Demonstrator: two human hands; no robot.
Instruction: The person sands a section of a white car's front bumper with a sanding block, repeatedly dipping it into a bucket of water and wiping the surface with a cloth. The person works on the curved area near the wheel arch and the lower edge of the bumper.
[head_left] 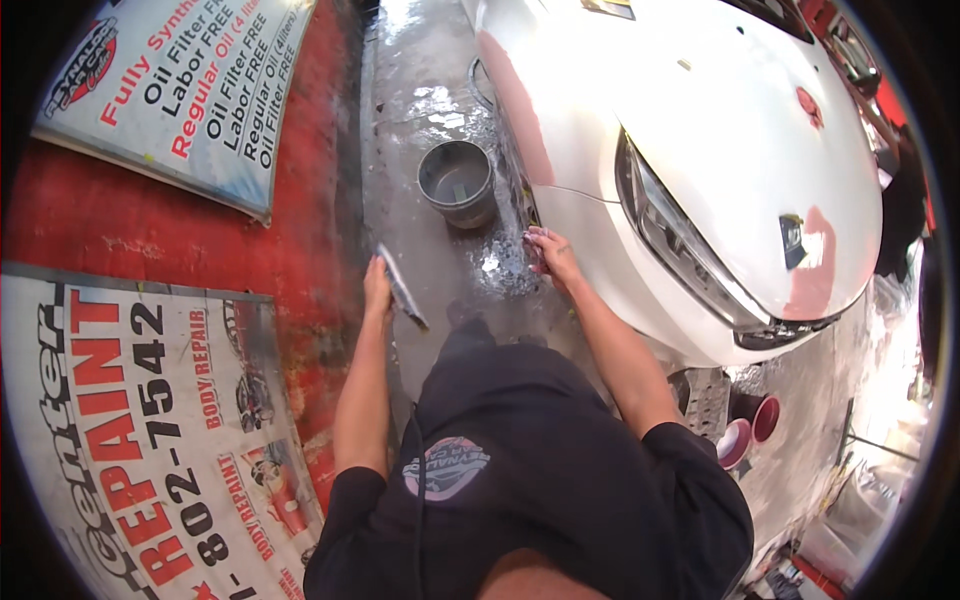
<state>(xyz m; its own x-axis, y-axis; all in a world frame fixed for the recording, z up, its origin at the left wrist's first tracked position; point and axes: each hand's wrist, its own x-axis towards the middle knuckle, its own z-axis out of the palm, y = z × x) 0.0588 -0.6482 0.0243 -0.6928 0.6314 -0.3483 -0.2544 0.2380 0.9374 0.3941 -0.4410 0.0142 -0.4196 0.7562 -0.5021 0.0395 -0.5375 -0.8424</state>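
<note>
Thin strip in hand over wet floor

Clock from the view's middle: at 9, the left hand (377, 290) closes its fingers on a strip (402, 288), flat, straight and narrow, tilted, pale-faced with a dark edge; its material is unclear. At 2, the right hand (552, 258) half curls, fingertips smeared whitish, near the car (720, 150); whether it grips anything I cannot tell. At 12, a round grey bucket (470, 212) stands on slick, glossy floor (402, 200). The car is smooth white with matt pink patches (522, 115)
</note>
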